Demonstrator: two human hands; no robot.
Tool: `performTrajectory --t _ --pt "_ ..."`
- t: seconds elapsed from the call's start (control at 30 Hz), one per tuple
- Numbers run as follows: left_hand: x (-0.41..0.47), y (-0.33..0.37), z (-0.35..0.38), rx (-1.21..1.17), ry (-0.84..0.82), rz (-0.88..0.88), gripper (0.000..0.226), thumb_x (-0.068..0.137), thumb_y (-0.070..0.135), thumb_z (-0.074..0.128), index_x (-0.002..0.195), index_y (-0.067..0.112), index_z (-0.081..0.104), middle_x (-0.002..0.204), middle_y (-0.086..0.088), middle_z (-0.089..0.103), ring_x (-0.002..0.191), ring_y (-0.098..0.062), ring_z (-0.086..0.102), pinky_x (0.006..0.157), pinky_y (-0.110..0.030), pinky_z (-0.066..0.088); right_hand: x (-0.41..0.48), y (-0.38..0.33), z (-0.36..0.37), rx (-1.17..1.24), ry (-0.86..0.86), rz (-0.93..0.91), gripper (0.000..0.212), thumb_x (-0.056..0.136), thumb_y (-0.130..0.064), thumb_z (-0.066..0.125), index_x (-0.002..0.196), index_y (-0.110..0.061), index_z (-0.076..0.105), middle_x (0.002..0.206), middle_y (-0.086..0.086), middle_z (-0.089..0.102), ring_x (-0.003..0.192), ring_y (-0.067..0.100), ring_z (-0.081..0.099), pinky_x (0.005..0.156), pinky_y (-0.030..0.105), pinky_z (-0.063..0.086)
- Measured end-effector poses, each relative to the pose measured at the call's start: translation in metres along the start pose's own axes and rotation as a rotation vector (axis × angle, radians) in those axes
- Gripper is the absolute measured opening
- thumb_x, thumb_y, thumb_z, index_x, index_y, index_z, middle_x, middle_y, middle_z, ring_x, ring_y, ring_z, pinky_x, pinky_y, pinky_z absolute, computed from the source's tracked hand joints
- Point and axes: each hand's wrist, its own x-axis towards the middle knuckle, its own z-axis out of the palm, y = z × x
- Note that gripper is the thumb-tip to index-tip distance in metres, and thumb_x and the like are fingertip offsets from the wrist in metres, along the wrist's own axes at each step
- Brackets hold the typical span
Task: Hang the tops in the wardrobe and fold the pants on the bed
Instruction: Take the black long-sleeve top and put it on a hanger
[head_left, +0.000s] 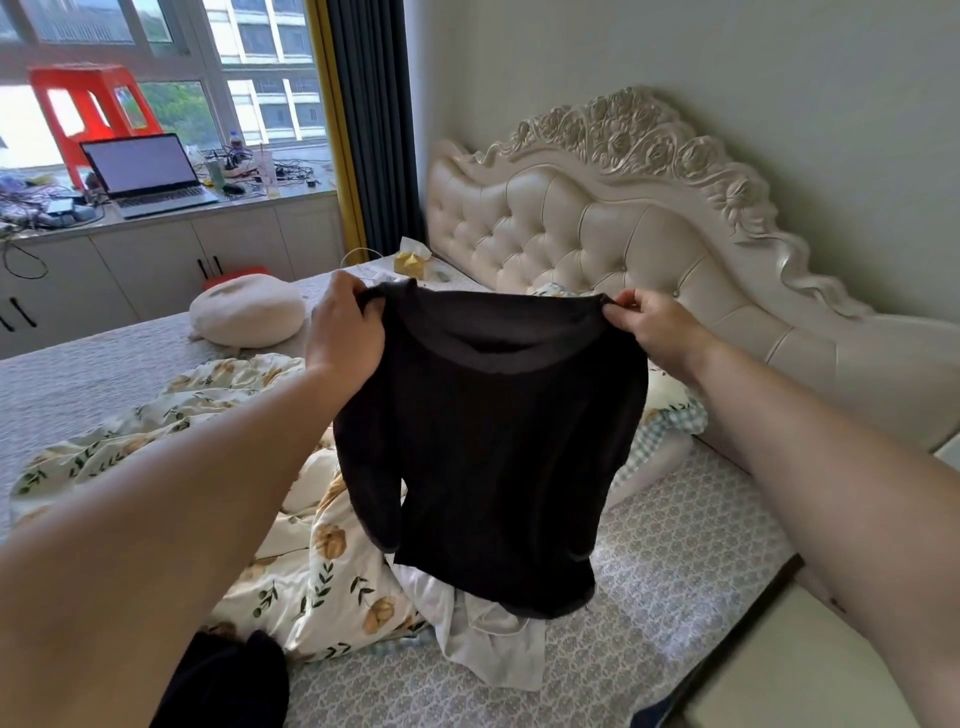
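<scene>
The black top (498, 441) hangs in the air above the bed (675, 571), spread flat with its neck side up. The left grip (343, 332) is clenched on one shoulder of the top, the fingers curled round the cloth. The right grip (654, 325) pinches the other shoulder between thumb and fingers. One sleeve hangs down at the left side. The lower hem is just over a white garment (488, 639) that lies crumpled on the bed; I cannot tell if they touch. To the left of it a floral quilt (322, 571) lies in a heap. A dark garment (223, 680) is at the near edge, partly hidden by the left arm. Behind the top are a checked pillow (670, 415) and the tufted headboard (597, 218). Farther away on the bed rest a round cushion (247, 310) and a yellow tissue box (410, 262). Under the window, the desk (291, 193) carries an open laptop (145, 174), cables and a red stool (88, 104).
</scene>
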Motion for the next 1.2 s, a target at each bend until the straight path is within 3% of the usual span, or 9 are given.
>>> performTrajectory --t 0.1,0.17,0.3,0.5,0.63,0.73,0.9,1.0,1.2 --pt "0.003 -0.004 -0.003 0.007 -0.029 -0.018 0.022 0.099 0.018 0.043 0.115 0.003 0.045 0.108 -0.011 0.051 0.093 -0.021 0.04 0.081 -0.034 0.032 -0.012 -0.002 -0.004 0.004 -0.327 0.092 0.009 0.086 -0.01 0.064 0.089 -0.018 0.062 0.085 -0.001 0.066 0.075 0.01 0.063 0.068 0.016 0.05" --pt "0.002 -0.01 -0.004 0.072 -0.067 0.041 0.019 0.099 0.015 0.043 0.114 0.004 0.045 0.113 -0.015 0.052 0.094 -0.022 0.042 0.083 -0.036 0.034 -0.016 0.002 -0.009 -0.261 -0.464 0.146 0.012 0.082 -0.009 0.069 0.088 -0.018 0.066 0.086 -0.004 0.068 0.08 0.011 0.065 0.074 0.018 0.05" --pt "0.007 -0.005 -0.011 0.136 -0.081 0.161 0.02 0.098 0.012 0.043 0.115 0.003 0.05 0.119 -0.014 0.053 0.104 -0.03 0.049 0.086 -0.037 0.037 -0.01 -0.006 -0.022 -0.553 -0.272 0.103 0.01 0.08 -0.019 0.074 0.089 -0.019 0.069 0.093 -0.001 0.067 0.094 0.017 0.061 0.087 0.028 0.046" --pt "0.043 0.048 -0.039 0.005 0.089 0.252 0.018 0.098 0.012 0.042 0.11 0.005 0.054 0.107 -0.011 0.058 0.092 -0.023 0.048 0.077 -0.031 0.034 -0.007 -0.089 -0.059 -0.31 -0.048 -0.049 0.016 0.078 -0.012 0.074 0.09 -0.019 0.068 0.089 -0.001 0.067 0.088 0.016 0.062 0.086 0.027 0.048" --pt "0.052 0.072 -0.047 -0.113 0.177 0.27 0.017 0.099 0.011 0.041 0.108 0.002 0.051 0.095 -0.007 0.051 0.087 -0.02 0.045 0.074 -0.029 0.032 -0.012 -0.123 -0.077 0.074 -0.219 0.041 0.034 0.073 -0.03 0.069 0.101 -0.01 0.066 0.091 0.004 0.072 0.077 0.014 0.071 0.067 0.024 0.058" --pt "0.06 0.071 -0.056 0.023 0.076 0.276 0.021 0.1 0.024 0.043 0.108 0.007 0.052 0.09 -0.009 0.055 0.084 -0.025 0.051 0.071 -0.031 0.033 -0.026 -0.133 -0.082 -0.059 -0.308 0.132 0.015 0.089 -0.022 0.057 0.093 -0.011 0.066 0.077 -0.001 0.074 0.068 0.01 0.071 0.063 0.02 0.057" --pt "0.066 0.109 -0.086 0.029 0.207 0.438 0.024 0.098 0.031 0.047 0.109 0.011 0.056 0.085 -0.001 0.054 0.081 -0.02 0.05 0.071 -0.029 0.034 -0.029 -0.159 -0.1 -0.244 0.088 -0.109 0.019 0.088 -0.018 0.063 0.106 -0.009 0.065 0.079 0.0 0.065 0.067 0.011 0.063 0.061 0.013 0.051" --pt "0.056 0.12 -0.096 0.073 0.282 0.467 0.029 0.1 0.033 0.042 0.111 0.008 0.052 0.081 -0.005 0.051 0.075 -0.022 0.047 0.067 -0.033 0.034 -0.028 -0.161 -0.094 -0.39 0.438 -0.383 0.013 0.089 -0.025 0.061 0.088 -0.012 0.063 0.073 0.001 0.057 0.075 0.019 0.054 0.06 0.02 0.038" --pt "0.033 0.066 -0.093 0.594 0.019 0.55 0.041 0.099 0.043 0.033 0.109 0.008 0.05 0.071 -0.012 0.053 0.074 -0.035 0.062 0.059 -0.037 0.044 -0.044 -0.124 -0.067 -0.735 0.376 -0.297 0.03 0.088 -0.029 0.063 0.107 -0.006 0.066 0.104 0.018 0.066 0.097 0.032 0.059 0.078 0.032 0.04"
